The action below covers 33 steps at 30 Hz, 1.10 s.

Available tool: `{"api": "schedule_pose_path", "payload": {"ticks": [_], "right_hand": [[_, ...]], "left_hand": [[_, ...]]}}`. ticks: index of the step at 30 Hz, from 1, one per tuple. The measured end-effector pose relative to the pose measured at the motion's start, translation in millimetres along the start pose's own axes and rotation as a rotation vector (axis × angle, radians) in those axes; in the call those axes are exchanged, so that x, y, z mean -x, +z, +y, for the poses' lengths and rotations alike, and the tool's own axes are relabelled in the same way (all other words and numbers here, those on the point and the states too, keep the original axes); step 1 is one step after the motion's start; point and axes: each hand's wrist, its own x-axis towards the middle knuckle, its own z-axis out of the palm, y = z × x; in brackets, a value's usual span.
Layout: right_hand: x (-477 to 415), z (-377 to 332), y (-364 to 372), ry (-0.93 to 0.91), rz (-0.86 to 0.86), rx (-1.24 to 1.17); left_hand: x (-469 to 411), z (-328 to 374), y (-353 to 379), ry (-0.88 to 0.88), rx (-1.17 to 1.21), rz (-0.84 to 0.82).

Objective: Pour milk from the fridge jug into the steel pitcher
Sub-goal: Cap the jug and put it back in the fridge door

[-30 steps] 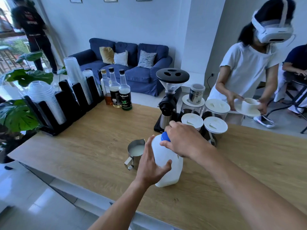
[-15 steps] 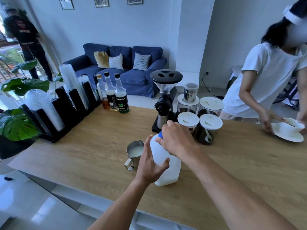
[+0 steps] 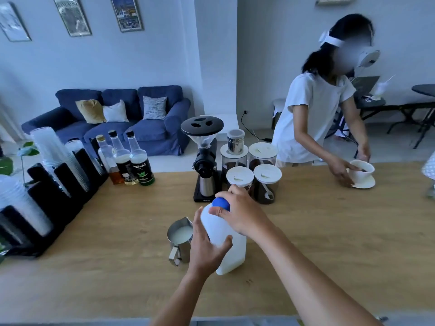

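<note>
— Where's the jug (image 3: 235, 255)?
— Upright on the counter (image 3: 329, 231), just right of the pitcher (image 3: 180, 234), which holds milk.
— And the hands?
— Left hand (image 3: 204, 245) grips the jug's side; right hand (image 3: 242, 212) pinches its blue cap (image 3: 220, 204)

The pitcher (image 3: 180, 236) stands on the counter (image 3: 329, 243) just left of the jug (image 3: 233, 250); grinder (image 3: 203, 161) behind.

Open counter (image 3: 329, 236) right of jug (image 3: 235, 251)
</note>
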Motion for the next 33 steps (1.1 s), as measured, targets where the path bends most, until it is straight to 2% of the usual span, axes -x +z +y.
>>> {"api": "schedule_pose_path", "payload": {"ticks": [5,9,14,21,26,33], "right_hand": [[33.1,22.9,26.2,0.154,0.207,-0.276],[67.7,30.5,56.2,0.307,0.167,-0.396],[110.3,34.6,69.2,0.438,0.167,-0.341],[159.6,42.6,37.0,0.493,0.227,-0.259],[225.9,54.6,-10.8,0.576,0.417,-0.163],[375.4,75.2,-71.5,0.763,0.761,0.065]], "left_hand": [[1.9,-17.3,-7.9,-0.033,0.143,-0.180],[3.2,-27.2,-14.4,-0.016,0.144,-0.259],[16.8,-21.3,-16.0,0.053,0.072,-0.371],[32.0,15.9,2.3,0.083,-0.136,-0.528],[66.6,74.7,53.4,0.205,-0.091,-0.665],[164.8,165.9,154.0,0.408,0.015,-0.996]]}}
